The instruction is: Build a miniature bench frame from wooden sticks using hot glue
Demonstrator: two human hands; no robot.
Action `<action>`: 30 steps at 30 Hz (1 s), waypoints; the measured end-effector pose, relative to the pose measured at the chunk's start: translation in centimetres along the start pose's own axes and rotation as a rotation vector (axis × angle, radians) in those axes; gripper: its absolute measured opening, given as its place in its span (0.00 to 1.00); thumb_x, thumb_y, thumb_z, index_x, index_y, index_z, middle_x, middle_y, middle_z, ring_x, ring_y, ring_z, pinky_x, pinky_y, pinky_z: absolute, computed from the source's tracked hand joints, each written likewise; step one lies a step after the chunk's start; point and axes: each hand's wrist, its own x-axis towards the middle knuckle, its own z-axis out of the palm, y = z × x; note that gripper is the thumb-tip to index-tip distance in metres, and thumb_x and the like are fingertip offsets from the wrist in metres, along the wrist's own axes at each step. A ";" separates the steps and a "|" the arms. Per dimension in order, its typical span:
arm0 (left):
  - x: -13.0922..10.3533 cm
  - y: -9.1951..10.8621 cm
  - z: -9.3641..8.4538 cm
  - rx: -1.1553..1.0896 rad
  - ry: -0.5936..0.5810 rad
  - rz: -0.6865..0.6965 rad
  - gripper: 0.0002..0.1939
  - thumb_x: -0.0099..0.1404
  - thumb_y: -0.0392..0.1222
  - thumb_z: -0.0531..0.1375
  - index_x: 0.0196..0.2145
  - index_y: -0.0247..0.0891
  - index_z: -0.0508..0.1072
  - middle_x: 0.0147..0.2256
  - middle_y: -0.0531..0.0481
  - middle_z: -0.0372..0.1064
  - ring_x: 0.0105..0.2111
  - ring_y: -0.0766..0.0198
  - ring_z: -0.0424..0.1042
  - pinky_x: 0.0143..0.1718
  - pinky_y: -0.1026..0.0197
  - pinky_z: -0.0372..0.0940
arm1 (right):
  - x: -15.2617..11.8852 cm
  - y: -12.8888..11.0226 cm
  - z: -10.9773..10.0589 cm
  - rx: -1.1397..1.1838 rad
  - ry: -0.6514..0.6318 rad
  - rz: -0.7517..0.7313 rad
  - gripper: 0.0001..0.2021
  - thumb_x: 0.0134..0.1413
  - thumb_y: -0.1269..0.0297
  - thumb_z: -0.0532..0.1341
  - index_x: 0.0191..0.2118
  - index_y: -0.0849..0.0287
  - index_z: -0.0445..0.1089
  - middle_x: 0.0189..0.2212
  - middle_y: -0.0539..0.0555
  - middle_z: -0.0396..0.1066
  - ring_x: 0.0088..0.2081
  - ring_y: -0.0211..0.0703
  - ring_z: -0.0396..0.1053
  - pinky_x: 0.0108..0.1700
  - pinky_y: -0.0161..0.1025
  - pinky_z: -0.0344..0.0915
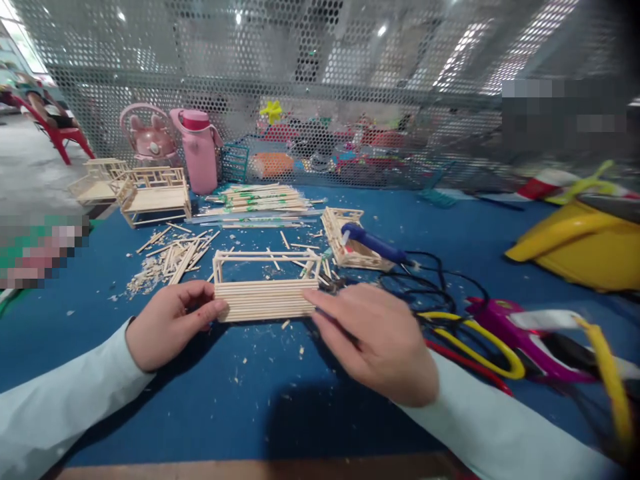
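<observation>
A small bench model (pixel 265 301) made of thin wooden sticks lies in front of me, its row of slats facing up and an open frame rising behind. My left hand (pixel 175 320) pinches its left end between thumb and fingers. At the right end, my right hand (pixel 373 337) holds the edge, index finger on the slats and thumb side below. Beyond the right hand, a blue glue gun (pixel 375 245) with a pale tip rests against another stick model (pixel 345 233). Loose sticks (pixel 185 257) and scraps lie behind the left hand.
Finished stick models (pixel 157 193) stand at the back left beside a pink bottle (pixel 200 153). Behind them lie bundles of wrapped sticks (pixel 265 200). Yellow-handled tool (pixel 480 343), purple tool (pixel 535 347) and black cords crowd the right. A perforated metal panel (pixel 240 73) closes off the back.
</observation>
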 end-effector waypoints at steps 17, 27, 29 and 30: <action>0.0 0.2 0.3 -0.016 0.044 0.048 0.13 0.58 0.48 0.54 0.27 0.34 0.67 0.22 0.53 0.63 0.22 0.71 0.60 0.23 0.68 0.60 | 0.2 -0.1 0.9 0.112 -0.013 0.181 0.16 0.51 0.65 0.56 0.48 0.58 0.64 0.17 0.47 0.67 0.18 0.36 0.62 0.25 0.34 0.60; 0.0 -0.2 -0.2 0.062 0.046 0.023 0.15 0.57 0.52 0.54 0.27 0.36 0.67 0.22 0.54 0.62 0.21 0.70 0.60 0.23 0.67 0.60 | 1.1 2.2 1.9 0.813 -0.229 0.741 0.08 0.43 0.64 0.58 0.32 0.60 0.63 0.25 0.48 0.63 0.21 0.32 0.58 0.23 0.32 0.59; 0.0 -0.2 -0.2 0.063 0.047 0.021 0.15 0.56 0.51 0.54 0.27 0.36 0.67 0.22 0.53 0.63 0.22 0.70 0.60 0.24 0.67 0.61 | 1.2 2.2 2.0 0.877 -0.237 0.782 0.08 0.43 0.63 0.58 0.31 0.60 0.63 0.24 0.47 0.63 0.21 0.32 0.57 0.22 0.32 0.57; 0.0 -0.2 -0.2 0.064 0.048 0.017 0.14 0.56 0.51 0.55 0.27 0.36 0.67 0.22 0.53 0.63 0.22 0.70 0.60 0.24 0.67 0.61 | 1.2 2.2 2.0 0.903 -0.233 0.802 0.08 0.43 0.62 0.58 0.31 0.60 0.63 0.23 0.47 0.63 0.20 0.32 0.57 0.21 0.32 0.57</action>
